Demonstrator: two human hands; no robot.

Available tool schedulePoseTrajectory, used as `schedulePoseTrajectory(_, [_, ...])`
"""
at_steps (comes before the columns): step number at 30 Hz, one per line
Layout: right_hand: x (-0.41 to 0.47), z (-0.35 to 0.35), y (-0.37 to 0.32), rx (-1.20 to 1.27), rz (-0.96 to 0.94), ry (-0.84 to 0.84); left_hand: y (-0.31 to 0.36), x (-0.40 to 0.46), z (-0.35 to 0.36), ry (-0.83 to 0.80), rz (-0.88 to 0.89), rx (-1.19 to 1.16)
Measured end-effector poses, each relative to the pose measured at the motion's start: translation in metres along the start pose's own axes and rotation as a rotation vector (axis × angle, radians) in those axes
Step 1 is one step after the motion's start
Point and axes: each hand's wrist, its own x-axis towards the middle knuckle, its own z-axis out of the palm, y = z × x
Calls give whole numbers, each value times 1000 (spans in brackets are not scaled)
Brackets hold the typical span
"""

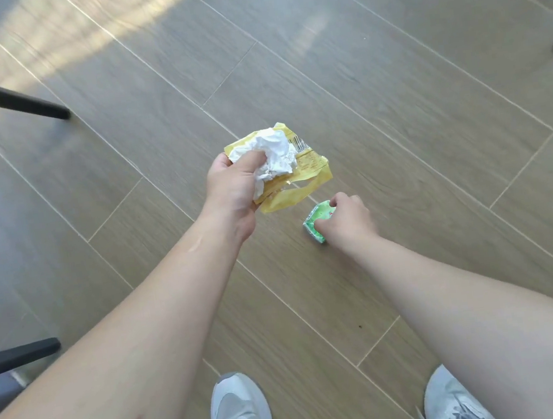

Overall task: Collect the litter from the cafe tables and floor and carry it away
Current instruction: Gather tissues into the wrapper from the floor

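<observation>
Two pieces of litter are being held in the left hand [232, 193]: a yellow wrapper [302, 178] and a crumpled white napkin [276, 156], both clenched between thumb and curled fingers, raised above the wood-plank floor [392, 92].

One more piece, a small green packet [316, 223], is lying on the floor near the middle of the visible planks, ahead of the grey shoes [240, 416]. The right hand [346, 218] is reaching down onto it; fingers are curling over its right and far edges, apparently closing in a pinch. Whether the packet is leaving the floor cannot be told.

Key relation: the packet is sitting directly under and just left of the right hand's fingertips, its long axis running roughly from near-left to far-right, about in line with the plank seams. The right hand is clearly the nearer one; the left hand is hanging just above and to the left, already full.

Judgement: floor pickup is in progress. Thin, flat packet, so likely needing a fingertip pinch at an edge. Black chair legs [3, 95] are standing well apart at the left.
</observation>
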Motion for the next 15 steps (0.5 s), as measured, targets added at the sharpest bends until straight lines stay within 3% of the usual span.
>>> schedulePoseTrajectory(6, [21,33,8,-275,-103,91,-8,15,-6,-18,18,2])
schedulePoseTrajectory(15, [18,20,-6,-205,-81,-23,2,7,-4,-8,16,4])
